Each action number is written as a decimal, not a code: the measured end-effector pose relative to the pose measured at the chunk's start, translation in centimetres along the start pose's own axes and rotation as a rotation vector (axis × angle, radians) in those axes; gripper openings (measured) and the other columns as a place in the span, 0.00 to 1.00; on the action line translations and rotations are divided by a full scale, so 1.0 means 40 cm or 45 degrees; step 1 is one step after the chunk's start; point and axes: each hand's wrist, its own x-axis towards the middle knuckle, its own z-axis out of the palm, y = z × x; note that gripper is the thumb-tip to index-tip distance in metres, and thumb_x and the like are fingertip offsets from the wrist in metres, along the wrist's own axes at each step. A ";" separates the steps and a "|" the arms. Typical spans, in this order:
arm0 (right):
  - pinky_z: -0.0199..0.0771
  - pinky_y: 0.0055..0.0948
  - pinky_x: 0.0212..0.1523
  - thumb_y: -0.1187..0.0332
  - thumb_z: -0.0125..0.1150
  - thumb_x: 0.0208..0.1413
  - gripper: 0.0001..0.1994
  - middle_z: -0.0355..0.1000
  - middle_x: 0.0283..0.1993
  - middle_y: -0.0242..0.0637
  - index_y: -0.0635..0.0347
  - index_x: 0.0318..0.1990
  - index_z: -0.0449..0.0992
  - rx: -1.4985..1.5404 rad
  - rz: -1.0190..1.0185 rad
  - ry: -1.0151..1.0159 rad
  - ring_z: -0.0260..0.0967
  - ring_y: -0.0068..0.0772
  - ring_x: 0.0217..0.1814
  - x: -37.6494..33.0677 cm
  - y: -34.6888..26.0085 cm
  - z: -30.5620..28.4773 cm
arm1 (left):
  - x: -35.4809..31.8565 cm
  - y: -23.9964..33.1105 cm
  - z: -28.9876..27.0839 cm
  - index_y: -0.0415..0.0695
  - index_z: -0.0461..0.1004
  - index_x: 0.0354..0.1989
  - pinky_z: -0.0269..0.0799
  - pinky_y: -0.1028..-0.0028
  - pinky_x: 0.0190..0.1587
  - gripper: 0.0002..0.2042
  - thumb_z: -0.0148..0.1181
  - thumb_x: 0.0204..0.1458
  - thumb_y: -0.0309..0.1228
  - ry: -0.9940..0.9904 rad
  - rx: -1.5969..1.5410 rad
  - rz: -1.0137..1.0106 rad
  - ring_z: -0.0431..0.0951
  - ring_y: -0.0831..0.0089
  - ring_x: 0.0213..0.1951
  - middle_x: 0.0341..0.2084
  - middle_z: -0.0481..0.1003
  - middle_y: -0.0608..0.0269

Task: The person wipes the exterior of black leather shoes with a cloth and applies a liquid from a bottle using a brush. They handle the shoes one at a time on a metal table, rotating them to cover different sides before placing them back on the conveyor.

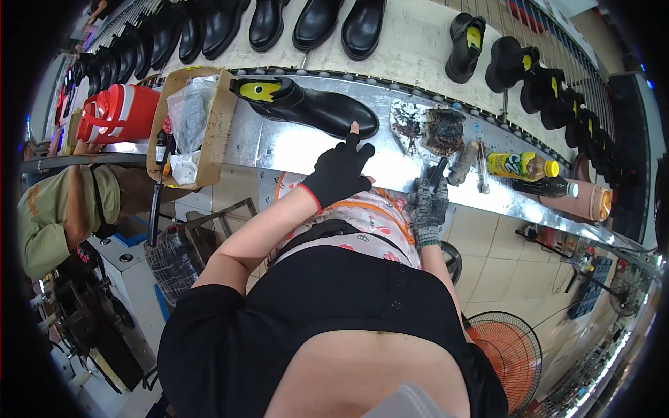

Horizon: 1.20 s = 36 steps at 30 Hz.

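Observation:
A shiny black ankle boot (306, 108) with a yellow-green insole lies on the metal ledge, its toe pointing right. My left hand (339, 167), in a black glove with a bare index fingertip, has its fingers apart. That fingertip rests on or right by the boot's toe. My right hand (427, 209), in a stained grey knit glove, is closed around a dark stick-like tool (438, 171) at the ledge's front edge; the tool's kind cannot be made out. Beyond it lie a blackened pad (444, 131) and a smeared white sheet (405, 125).
Black boots (317, 24) line the conveyor (411, 42) behind the ledge. To the left stand a cardboard box (217, 132) with plastic bags and a red jug (120, 111). On the right are a yellow-labelled bottle (523, 166) and a dark bottle (547, 187). Another person's arm (75, 202) is at left.

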 end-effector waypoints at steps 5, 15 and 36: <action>0.61 0.19 0.14 0.72 0.53 0.57 0.18 0.67 0.27 0.29 0.59 0.55 0.63 0.059 0.025 -0.011 0.61 0.16 0.17 -0.008 -0.016 0.007 | 0.006 0.000 -0.019 0.48 0.67 0.47 0.74 0.61 0.39 0.25 0.64 0.40 0.45 -0.116 0.084 0.031 0.76 0.53 0.38 0.62 0.49 0.32; 0.60 0.18 0.14 0.73 0.52 0.58 0.18 0.68 0.27 0.30 0.58 0.55 0.63 0.038 0.035 -0.002 0.60 0.15 0.17 -0.020 -0.035 0.015 | -0.002 0.014 -0.039 0.46 0.67 0.52 0.74 0.61 0.39 0.29 0.63 0.42 0.46 -0.191 -0.005 0.019 0.75 0.52 0.43 0.61 0.51 0.34; 0.59 0.18 0.14 0.74 0.52 0.57 0.14 0.66 0.26 0.30 0.57 0.51 0.63 0.177 0.053 -0.034 0.59 0.17 0.16 -0.016 -0.028 0.016 | 0.026 -0.029 -0.052 0.51 0.61 0.60 0.72 0.65 0.46 0.33 0.63 0.44 0.44 -0.015 -0.258 0.040 0.76 0.54 0.46 0.61 0.55 0.38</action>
